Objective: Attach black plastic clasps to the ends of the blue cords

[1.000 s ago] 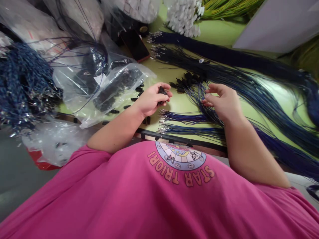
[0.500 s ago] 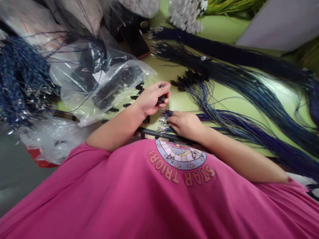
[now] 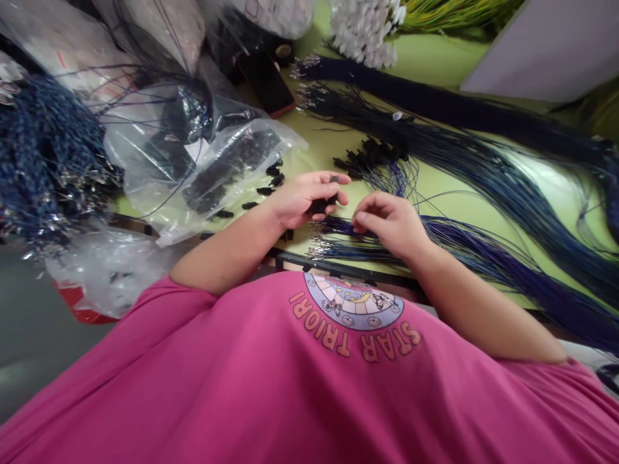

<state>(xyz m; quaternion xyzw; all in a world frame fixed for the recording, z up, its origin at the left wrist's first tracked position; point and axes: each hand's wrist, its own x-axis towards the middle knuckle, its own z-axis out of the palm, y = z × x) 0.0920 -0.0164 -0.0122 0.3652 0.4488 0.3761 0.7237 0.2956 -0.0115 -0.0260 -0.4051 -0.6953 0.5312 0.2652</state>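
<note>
My left hand (image 3: pixel 304 196) is curled round several small black plastic connector housings (image 3: pixel 319 206), one upright between thumb and fingertips. Just right of it, my right hand (image 3: pixel 394 222) has thumb and forefinger pinched together; whatever lies between them is too small to make out. Beneath and beside both hands, a bundle of blue and purple wires (image 3: pixel 348 248) lies along the table's near edge, its crimped metal ends pointing left. Beyond my right hand rests a pile of black connectors (image 3: pixel 370 154) with wires running out of them.
Loose black connectors (image 3: pixel 265 191) lie left of my hands, by a clear plastic bag (image 3: pixel 232 161). A phone (image 3: pixel 265 84) lies behind. Long dark wire bundles (image 3: pixel 435 135) cross the right side. Blue wires (image 3: pixel 48 142) are heaped at far left, white connectors (image 3: pixel 365 32) at the back.
My right hand has lifted off the wire ends and moved right, its fingers now pinched. My left hand has shifted slightly right, with one connector raised at its fingertips.
</note>
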